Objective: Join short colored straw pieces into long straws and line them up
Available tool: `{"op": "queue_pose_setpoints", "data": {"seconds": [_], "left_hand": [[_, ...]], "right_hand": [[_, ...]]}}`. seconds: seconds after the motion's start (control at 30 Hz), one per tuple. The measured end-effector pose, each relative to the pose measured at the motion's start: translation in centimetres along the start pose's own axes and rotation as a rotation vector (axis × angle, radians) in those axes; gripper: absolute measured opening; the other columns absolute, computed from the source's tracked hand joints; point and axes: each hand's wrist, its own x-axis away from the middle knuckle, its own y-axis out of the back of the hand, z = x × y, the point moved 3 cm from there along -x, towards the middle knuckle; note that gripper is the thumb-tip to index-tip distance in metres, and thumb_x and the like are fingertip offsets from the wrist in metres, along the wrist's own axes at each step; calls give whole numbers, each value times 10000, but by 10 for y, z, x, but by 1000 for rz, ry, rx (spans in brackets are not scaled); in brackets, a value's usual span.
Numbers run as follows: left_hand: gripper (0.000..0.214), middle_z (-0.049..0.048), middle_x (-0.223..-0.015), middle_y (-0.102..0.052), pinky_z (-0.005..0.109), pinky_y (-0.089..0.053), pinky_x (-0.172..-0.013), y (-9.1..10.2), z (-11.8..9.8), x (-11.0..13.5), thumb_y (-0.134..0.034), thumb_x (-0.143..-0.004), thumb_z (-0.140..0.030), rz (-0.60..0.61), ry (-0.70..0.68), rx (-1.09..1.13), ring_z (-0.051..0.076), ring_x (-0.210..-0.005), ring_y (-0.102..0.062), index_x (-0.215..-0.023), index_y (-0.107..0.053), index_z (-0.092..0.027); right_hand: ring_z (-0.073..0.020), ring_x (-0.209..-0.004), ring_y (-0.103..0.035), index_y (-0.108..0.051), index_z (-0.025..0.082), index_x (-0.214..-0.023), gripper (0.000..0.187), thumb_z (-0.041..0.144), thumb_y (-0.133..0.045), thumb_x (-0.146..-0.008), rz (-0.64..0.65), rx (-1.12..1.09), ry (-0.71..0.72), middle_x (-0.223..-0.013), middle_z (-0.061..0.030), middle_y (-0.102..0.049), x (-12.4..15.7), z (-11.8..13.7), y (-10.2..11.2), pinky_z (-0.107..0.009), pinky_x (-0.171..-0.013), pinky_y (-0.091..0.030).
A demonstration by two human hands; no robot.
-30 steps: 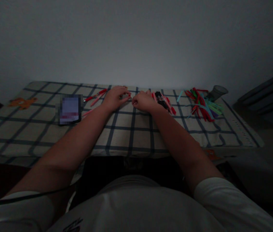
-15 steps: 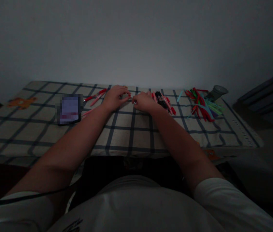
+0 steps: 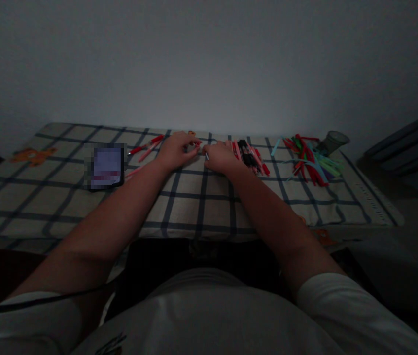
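Note:
Both my hands rest at the far middle of a checked tablecloth [image 3: 201, 207], fingertips almost meeting. My left hand [image 3: 174, 150] has its fingers curled and pinched toward the right. My right hand [image 3: 221, 156] is closed in a pinch around a small thin thing, too small and dark to name. Several red and pink pens [image 3: 146, 146] lie just left of my left hand. A bunch of red, pink and black pens [image 3: 250, 155] lies right beside my right hand.
A phone with a lit screen [image 3: 106, 166] lies left of the pens. At the far right are a heap of red, green and blue strips [image 3: 310, 159] and a grey cup [image 3: 330, 141]. An orange bear print [image 3: 33, 156] marks the cloth's left. A wall stands behind.
My hands have drawn slightly closer together, and the fingers of my right hand have shifted a little around the small thing. Nothing else has moved.

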Motion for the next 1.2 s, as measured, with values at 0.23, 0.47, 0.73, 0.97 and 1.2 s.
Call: {"op": "queue_pose_setpoints", "data": {"seconds": [0.23,0.47,0.73,0.97,1.2], "left_hand": [[467,125,-1123,-879,415,-592,-994,-1,-4,1,-619,-1063,-508,33,-29,25,297,-1039,-778,-1269,-898,-195],[500,100,-1027,-867,398,-560,-871,0,-7,1,-601,-1062,-556,50,-36,28,283,-925,-748,-1272,-909,-223],[499,88,-937,-850,376,-520,-808,-3,-3,-1,-605,-1026,-597,70,-43,24,272,-861,-733,-1186,-919,-243],[497,106,-943,-856,379,-512,-781,-6,0,-1,-610,-1015,-593,87,-25,30,282,-871,-752,-1158,-916,-228],[473,90,-913,-842,368,-498,-749,-8,4,-1,-606,-1015,-576,74,-27,32,263,-826,-726,-1144,-906,-234]], "right_hand": [[-429,-1584,-650,-778,118,-1580,506,181,-608,-1107,-66,-11,-82,-1580,-260,-792,-2,6,-7,-628,-1368,-367],[-418,-1594,-656,-770,154,-1605,540,190,-663,-1077,-64,-71,-92,-1590,-237,-794,-6,4,-9,-607,-1385,-380],[-395,-1540,-700,-783,129,-1587,527,192,-664,-1078,-65,-80,-101,-1566,-253,-800,-5,4,-7,-575,-1361,-415],[-399,-1498,-731,-881,129,-1451,420,239,-691,-1093,-56,-64,-87,-1503,-240,-841,-8,2,-4,-573,-1344,-453],[-375,-1341,-781,-930,172,-1378,435,372,-585,-1204,-126,-131,-87,-1380,-218,-886,-7,-1,4,-486,-1113,-565]]}}
